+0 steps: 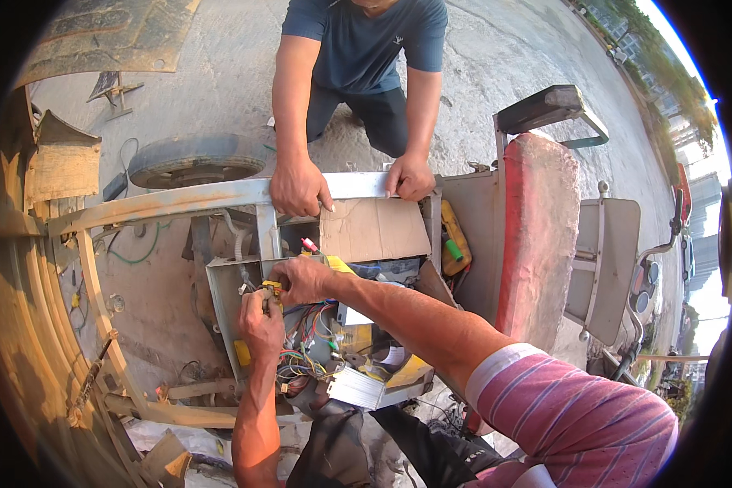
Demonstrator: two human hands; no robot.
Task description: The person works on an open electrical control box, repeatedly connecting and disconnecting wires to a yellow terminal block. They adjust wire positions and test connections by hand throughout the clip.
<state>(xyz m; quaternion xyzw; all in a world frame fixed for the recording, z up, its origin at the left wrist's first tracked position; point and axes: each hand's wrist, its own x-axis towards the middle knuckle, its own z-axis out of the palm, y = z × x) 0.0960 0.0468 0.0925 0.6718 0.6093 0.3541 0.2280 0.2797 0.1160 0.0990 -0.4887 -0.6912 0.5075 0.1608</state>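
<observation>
A: What do we have in our hands?
B: A small yellow piece (274,287) — too small for us to tell its kind. Our left hand (262,325) comes up from below with its fingers narrowed on it, and our right hand (298,279) reaches across from the right, fingertips pinched in on the same piece.
A: And where do we have it?
B: Over the left part of an open metal compartment (222,299), near the upper end of our left hand. Just right of our hands we see a tangle of coloured wires (324,315), and below those a silver ribbed box (356,389), which lies tilted.
A: Who is across from us?
B: A co-worker in a dark T-shirt (358,53), leaning in with both hands on a metal rail (358,185). We can see a cardboard sheet (374,232) just below the rail, between the co-worker's hands and our right forearm.
A: What else lies about us?
B: A wheel (159,168) on the ground beyond the rail — and, well to our right, a worn red cushion (537,244), with a green cylinder (453,250) between it and the cardboard sheet
</observation>
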